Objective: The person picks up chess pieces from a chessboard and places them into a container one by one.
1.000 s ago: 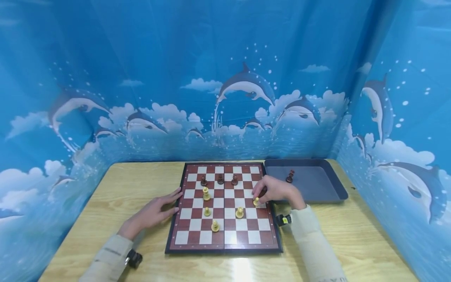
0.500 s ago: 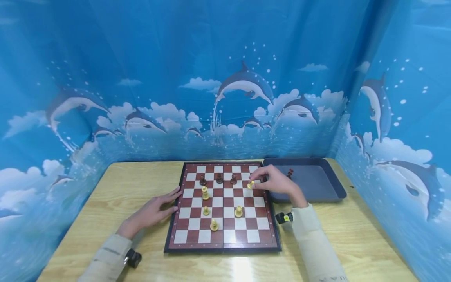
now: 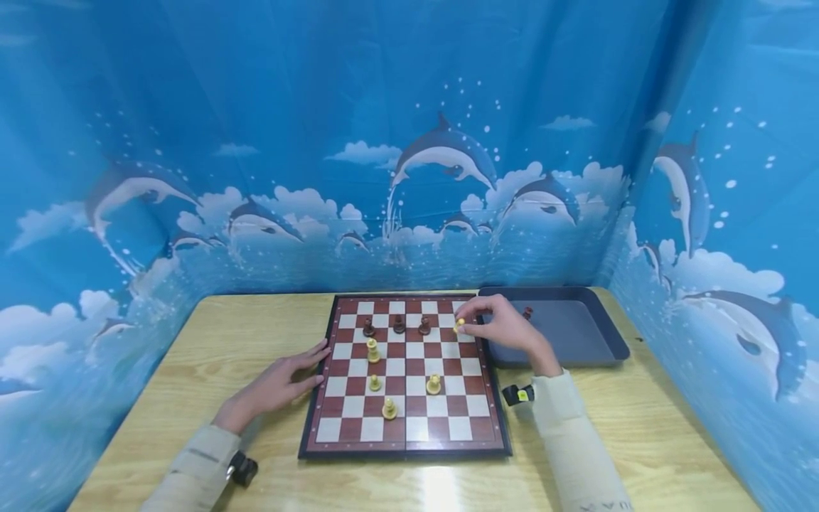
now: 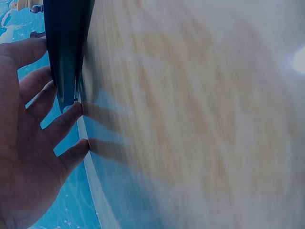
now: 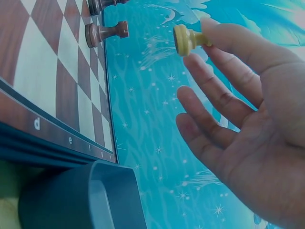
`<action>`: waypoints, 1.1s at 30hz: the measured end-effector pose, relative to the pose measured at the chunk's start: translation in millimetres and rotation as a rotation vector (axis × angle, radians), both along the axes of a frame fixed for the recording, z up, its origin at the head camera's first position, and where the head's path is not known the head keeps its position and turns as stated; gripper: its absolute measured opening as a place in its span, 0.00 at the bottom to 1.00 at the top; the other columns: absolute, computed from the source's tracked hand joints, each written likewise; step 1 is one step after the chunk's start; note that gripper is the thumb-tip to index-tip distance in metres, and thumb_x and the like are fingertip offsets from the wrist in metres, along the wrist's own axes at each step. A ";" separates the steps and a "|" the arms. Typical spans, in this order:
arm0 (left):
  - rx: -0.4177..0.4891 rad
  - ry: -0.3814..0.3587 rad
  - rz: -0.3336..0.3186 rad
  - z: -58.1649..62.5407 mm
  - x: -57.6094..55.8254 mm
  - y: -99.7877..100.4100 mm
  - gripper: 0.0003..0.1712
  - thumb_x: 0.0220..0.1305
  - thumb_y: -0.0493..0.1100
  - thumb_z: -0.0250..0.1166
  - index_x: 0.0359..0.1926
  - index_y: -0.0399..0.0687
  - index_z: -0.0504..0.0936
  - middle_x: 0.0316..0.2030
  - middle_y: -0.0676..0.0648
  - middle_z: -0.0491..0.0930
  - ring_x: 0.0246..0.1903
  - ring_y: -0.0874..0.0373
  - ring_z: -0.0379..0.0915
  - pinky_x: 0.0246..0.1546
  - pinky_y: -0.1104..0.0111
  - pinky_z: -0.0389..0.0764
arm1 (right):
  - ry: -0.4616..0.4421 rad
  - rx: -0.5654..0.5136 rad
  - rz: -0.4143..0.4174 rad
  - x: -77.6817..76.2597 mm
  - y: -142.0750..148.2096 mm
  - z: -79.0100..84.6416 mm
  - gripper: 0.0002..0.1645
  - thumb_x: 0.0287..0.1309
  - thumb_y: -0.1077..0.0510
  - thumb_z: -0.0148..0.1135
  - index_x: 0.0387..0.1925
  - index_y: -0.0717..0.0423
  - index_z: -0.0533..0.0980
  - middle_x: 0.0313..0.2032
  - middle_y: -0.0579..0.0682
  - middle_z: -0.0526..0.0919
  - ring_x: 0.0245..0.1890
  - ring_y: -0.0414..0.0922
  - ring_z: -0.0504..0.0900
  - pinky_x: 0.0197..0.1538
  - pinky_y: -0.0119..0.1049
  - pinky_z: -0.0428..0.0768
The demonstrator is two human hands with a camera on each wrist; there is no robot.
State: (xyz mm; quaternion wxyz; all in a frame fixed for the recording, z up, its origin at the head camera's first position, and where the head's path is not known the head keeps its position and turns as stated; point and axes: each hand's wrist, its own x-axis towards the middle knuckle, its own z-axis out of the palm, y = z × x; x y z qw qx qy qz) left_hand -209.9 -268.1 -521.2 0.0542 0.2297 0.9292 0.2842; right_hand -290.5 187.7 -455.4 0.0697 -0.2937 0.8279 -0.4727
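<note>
My right hand (image 3: 505, 328) pinches a yellow chess piece (image 5: 186, 40) between thumb and fingertips, its top hidden by them. In the right wrist view its base is raised off the chessboard (image 5: 35, 52). My left hand (image 3: 276, 387) lies at the board's left side, its fingertips at the dark edge (image 4: 66, 52) and its fingers spread. Several yellow pieces stand on the board, among them a tall one (image 3: 373, 351), a small one (image 3: 375, 382), one near the front (image 3: 389, 409) and one right of the middle (image 3: 434, 385). Dark brown pieces (image 3: 399, 324) stand in a row toward the back.
A dark grey tray (image 3: 576, 348) sits against the board's right side, with a brown chess piece (image 3: 527, 313) in it, partly behind my right hand. The wooden table (image 3: 256, 320) ends at a blue dolphin-print curtain (image 3: 288, 249) behind and on both sides.
My right hand has lifted the yellow piece from a right-side square and carried it toward the board's back right, ending slightly nearer the tray. The left hand stays in place.
</note>
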 end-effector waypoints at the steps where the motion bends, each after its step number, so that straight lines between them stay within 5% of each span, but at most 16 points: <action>1: 0.000 -0.001 -0.001 0.0 -0.1 0.1 0.36 0.75 0.58 0.58 0.76 0.49 0.64 0.78 0.44 0.56 0.73 0.34 0.58 0.71 0.39 0.63 | 0.001 -0.005 -0.005 0.0 0.4 0.6 0.08 0.62 0.59 0.71 0.44 0.54 0.86 0.47 0.50 0.87 0.46 0.48 0.82 0.49 0.46 0.83; 8: 0.004 -0.001 -0.004 -0.1 -0.7 -0.3 0.36 0.75 0.57 0.58 0.76 0.48 0.64 0.78 0.44 0.55 0.73 0.34 0.58 0.71 0.40 0.64 | 0.018 -0.043 -0.018 0.2 4.2 2.9 0.13 0.64 0.59 0.70 0.49 0.59 0.85 0.47 0.50 0.87 0.48 0.46 0.83 0.53 0.49 0.84; 15: -0.005 0.008 -0.006 -0.1 -0.4 -0.4 0.36 0.75 0.58 0.58 0.76 0.48 0.64 0.78 0.44 0.56 0.72 0.34 0.59 0.70 0.40 0.64 | 0.040 -0.045 -0.072 -2.7 9.6 1.6 0.12 0.65 0.57 0.69 0.49 0.53 0.85 0.51 0.54 0.86 0.55 0.52 0.81 0.61 0.63 0.78; 19: -0.003 0.009 -0.006 0.8 -0.2 0.0 0.36 0.75 0.58 0.58 0.76 0.48 0.64 0.78 0.44 0.56 0.72 0.34 0.58 0.70 0.40 0.64 | 0.025 -0.046 -0.106 1.2 10.2 8.5 0.13 0.65 0.61 0.68 0.50 0.59 0.84 0.52 0.59 0.85 0.58 0.58 0.80 0.63 0.66 0.76; 28: -0.005 -0.003 -0.003 2.0 0.2 0.3 0.36 0.75 0.58 0.57 0.76 0.48 0.64 0.78 0.43 0.55 0.73 0.33 0.58 0.71 0.39 0.63 | 0.028 -0.083 -0.105 -5.4 21.3 2.8 0.14 0.67 0.64 0.64 0.52 0.63 0.83 0.53 0.62 0.85 0.57 0.59 0.81 0.60 0.57 0.80; 33: 0.004 -0.006 -0.004 2.6 1.5 1.5 0.36 0.75 0.57 0.58 0.76 0.48 0.64 0.78 0.43 0.55 0.73 0.34 0.57 0.71 0.39 0.63 | 0.031 -0.096 -0.129 -4.8 30.8 4.3 0.15 0.67 0.61 0.66 0.53 0.63 0.83 0.54 0.59 0.85 0.57 0.57 0.81 0.57 0.42 0.84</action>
